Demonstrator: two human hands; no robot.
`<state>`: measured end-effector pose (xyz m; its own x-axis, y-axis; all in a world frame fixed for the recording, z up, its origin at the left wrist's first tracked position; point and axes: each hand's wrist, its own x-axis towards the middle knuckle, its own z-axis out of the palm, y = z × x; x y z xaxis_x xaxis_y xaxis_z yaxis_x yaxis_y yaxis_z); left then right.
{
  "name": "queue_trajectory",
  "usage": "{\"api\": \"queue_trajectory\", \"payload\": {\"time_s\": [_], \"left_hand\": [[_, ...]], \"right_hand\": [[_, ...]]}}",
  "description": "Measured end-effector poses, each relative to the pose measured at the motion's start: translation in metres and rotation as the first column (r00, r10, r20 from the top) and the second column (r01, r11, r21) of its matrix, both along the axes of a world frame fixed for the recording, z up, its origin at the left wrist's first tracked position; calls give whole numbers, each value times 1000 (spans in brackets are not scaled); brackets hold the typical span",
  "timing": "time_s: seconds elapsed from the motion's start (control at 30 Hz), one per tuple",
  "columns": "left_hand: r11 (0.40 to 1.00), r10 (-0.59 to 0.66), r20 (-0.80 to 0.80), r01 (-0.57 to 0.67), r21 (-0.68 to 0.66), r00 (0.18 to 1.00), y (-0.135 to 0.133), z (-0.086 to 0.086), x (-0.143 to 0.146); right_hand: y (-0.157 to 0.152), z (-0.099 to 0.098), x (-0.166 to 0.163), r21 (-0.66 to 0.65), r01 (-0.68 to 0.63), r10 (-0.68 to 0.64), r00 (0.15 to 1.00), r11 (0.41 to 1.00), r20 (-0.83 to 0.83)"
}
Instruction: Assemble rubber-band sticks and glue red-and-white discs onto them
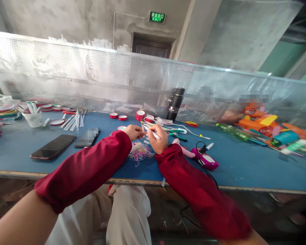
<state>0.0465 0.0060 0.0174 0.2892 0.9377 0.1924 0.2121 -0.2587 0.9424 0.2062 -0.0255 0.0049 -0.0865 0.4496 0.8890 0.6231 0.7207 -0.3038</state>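
My left hand (134,132) is closed in a pinch at the centre of the blue table, its fingertips at a thin pale strip (143,126). Just to its right, my right hand (160,139) grips a white pen (156,135), whose far end points toward the left fingertips. The two hands almost meet, and what lies exactly between the fingers is too small to make out. Below them is a loose pile of small coloured rubber bands (140,151). Both forearms wear dark red sleeve covers.
Two phones (53,146) lie at left, near a white cup (33,119) of sticks. Red-edged tape rolls (140,115) and a black flask (175,104) stand behind. A purple glue gun (206,159) with a black cord lies right, before orange toy planes (257,123). A perforated metal screen (104,75) closes the back.
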Motion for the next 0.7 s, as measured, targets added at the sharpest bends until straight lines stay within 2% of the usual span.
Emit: {"api": "queue_trajectory", "payload": {"time_s": [0.27,0.7], "left_hand": [[1000,5,2,-5,24,1000,2,-2,0],[1000,30,-4,-30,-4,1000,-5,4,1]], "right_hand": [[0,-1,0,15,29,-30,1000,999,6],[-2,0,-2,32,-10,9,999,999,48]]}}
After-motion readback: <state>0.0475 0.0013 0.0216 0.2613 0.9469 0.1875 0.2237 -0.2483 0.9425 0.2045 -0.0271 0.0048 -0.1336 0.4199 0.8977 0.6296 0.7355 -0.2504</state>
